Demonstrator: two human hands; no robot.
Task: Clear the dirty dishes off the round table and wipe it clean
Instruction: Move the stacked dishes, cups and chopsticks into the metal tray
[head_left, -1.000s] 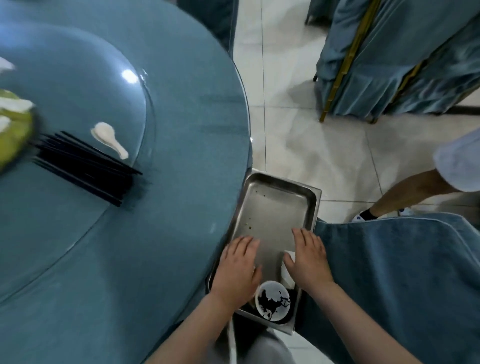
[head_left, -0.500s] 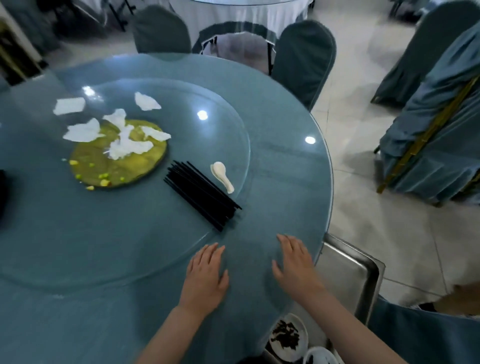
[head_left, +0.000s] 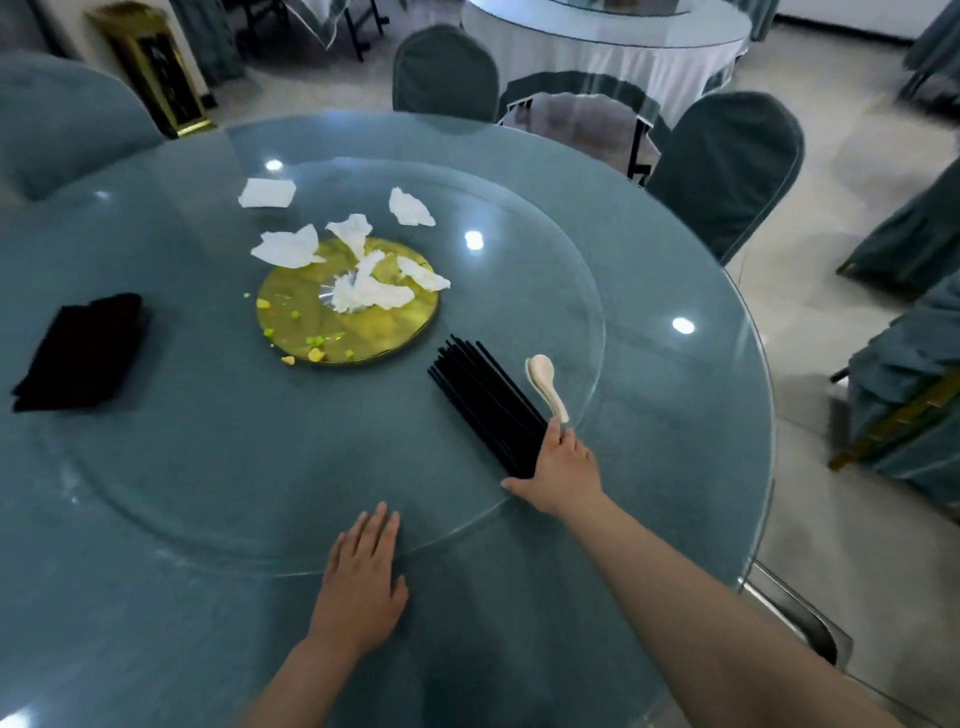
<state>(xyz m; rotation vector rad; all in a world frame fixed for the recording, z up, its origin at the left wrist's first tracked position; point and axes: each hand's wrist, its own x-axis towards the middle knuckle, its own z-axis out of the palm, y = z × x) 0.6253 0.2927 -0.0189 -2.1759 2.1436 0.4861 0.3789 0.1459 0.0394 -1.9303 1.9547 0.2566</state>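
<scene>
Chopsticks (head_left: 485, 405), a loose black bundle, lay on the glass turntable (head_left: 208, 467) at about 4 o'clock from its golden centre disc (head_left: 363, 332), and the right hand (head_left: 558, 467) rested on their near end. Its fingers (head_left: 553, 434) were bent over the sticks, with the thumb spread out to the left; whether they already pinched the bundle, I cannot tell. A white ceramic spoon (head_left: 543, 384) lay just beside the bundle, at its 3 o'clock side, and one fingertip was touching or almost touching its handle.

The left hand (head_left: 361, 587) lay flat on the table (head_left: 675, 415) at the 6 o'clock edge of the turntable, with fingers straight and close together.

I judged several risks. A one-hand grip on so many thin sticks could let some slide out and roll over the smooth glass. A careless sweep could knock the spoon toward the table edge at 3 o'clock, and it could break on the floor. The turntable could also rotate under the pull if the left hand did not steady it.

Crumpled napkins (head_left: 374, 291) and food bits (head_left: 314, 348) remained around the disc, and a folded black cloth (head_left: 83, 353) lay at 9 o'clock.
</scene>
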